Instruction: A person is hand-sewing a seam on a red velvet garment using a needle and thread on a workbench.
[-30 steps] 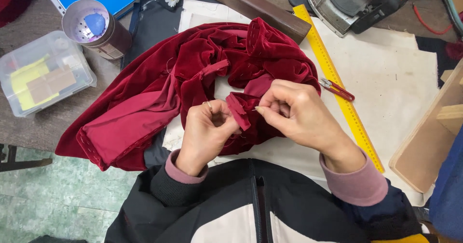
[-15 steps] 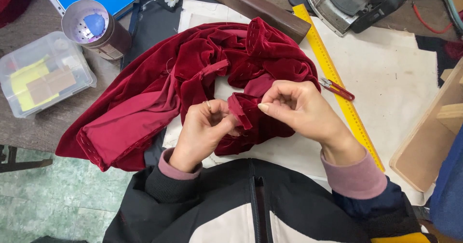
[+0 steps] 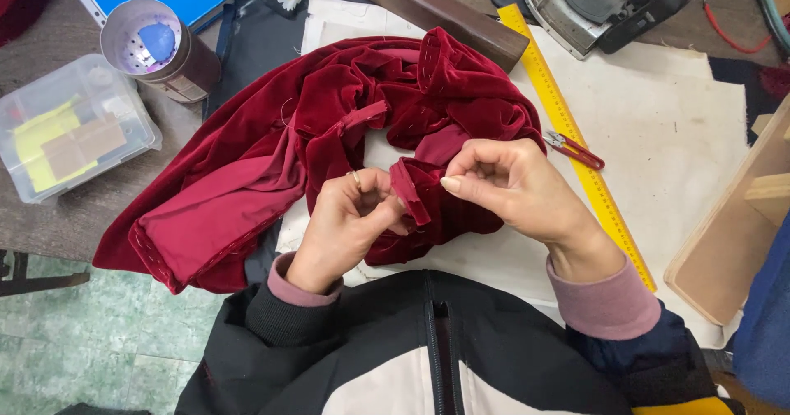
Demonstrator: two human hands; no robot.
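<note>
Both hands pinch a folded edge of the plush crimson velvet garment (image 3: 271,176), heaped on pale cloth-covered table (image 3: 683,135). The left hand (image 3: 350,221) curls, fingers closed on the hem; the right hand (image 3: 510,188) grips it from above. Beyond lie red snips (image 3: 573,148), a yellow ruler (image 3: 568,131) and a metal can (image 3: 156,48).

Plush red velvet garment (image 3: 329,135) (soft sheen) on matt paper sheet (image 3: 675,127).
</note>
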